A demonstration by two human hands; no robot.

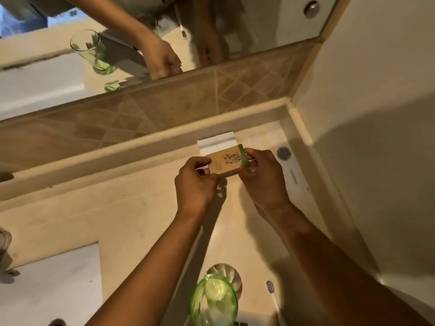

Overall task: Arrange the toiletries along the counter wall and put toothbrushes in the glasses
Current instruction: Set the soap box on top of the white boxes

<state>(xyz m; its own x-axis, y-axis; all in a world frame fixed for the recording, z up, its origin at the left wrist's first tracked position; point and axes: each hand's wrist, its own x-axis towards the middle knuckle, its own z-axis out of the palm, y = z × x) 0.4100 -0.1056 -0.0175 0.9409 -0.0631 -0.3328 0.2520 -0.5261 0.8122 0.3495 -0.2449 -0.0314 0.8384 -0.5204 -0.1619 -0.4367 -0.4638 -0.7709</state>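
A small brown cardboard box (pixel 226 164) with a plant drawing and a green end hangs just above the counter near the back wall. My left hand (pixel 195 182) pinches its left end and my right hand (pixel 261 175) grips its green right end. A white packet with a grey stripe (pixel 217 141) lies flat behind the box, against the wall ledge. A green glass (pixel 214 300) stands at the counter's front edge. To its right lies a white toothbrush (pixel 273 295), bristles pointing away from me.
The beige counter (pixel 131 217) ends in a corner at the right wall. A white sink basin (pixel 51 285) sits at the lower left. A round grey cap (pixel 283 153) lies in the corner. The mirror (pixel 70 74) above the tile backsplash reflects my hands and the glass.
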